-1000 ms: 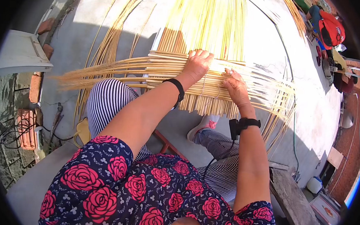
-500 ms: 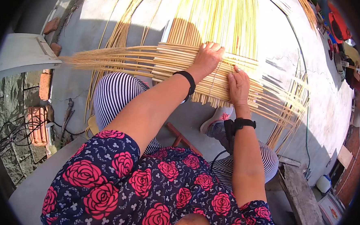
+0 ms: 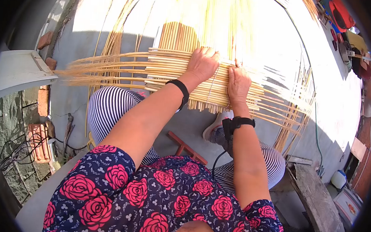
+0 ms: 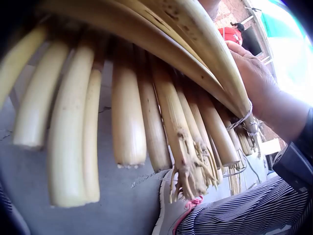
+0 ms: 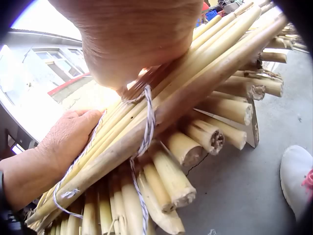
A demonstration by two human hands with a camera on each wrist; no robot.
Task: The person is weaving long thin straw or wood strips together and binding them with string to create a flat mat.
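Pale stalks (image 3: pixel 171 67) lie crosswise over a layer of lengthwise stalks (image 3: pixel 179 36). My left hand (image 3: pixel 203 63) grips their far edge, its fingers bent over it. To its right, my right hand (image 3: pixel 239 83) holds the stalks, fingers bunched near the far edge; the fingertips are partly hidden. White twine (image 3: pixel 212 86) runs between the hands. In the right wrist view the twisted twine (image 5: pixel 148 120) loops round a stalk, with my left hand (image 5: pixel 71 134) beyond. The left wrist view shows cut stalk ends (image 4: pixel 129 122) and my right hand (image 4: pixel 257 83) behind them.
Feathery stalk tips (image 3: pixel 85 68) spread left, beside loose stalks on the floor. A hose (image 3: pixel 317 131) runs along the right, near a weathered board (image 3: pixel 317 198). Bricks (image 3: pixel 43 102) and a white panel (image 3: pixel 20 71) stand left; a red metal bar (image 3: pixel 186 147) lies between the legs.
My right hand's fingers have drawn together at the stalks and the hand stands more upright. My left hand keeps its hold on the far edge. The head view has shifted.
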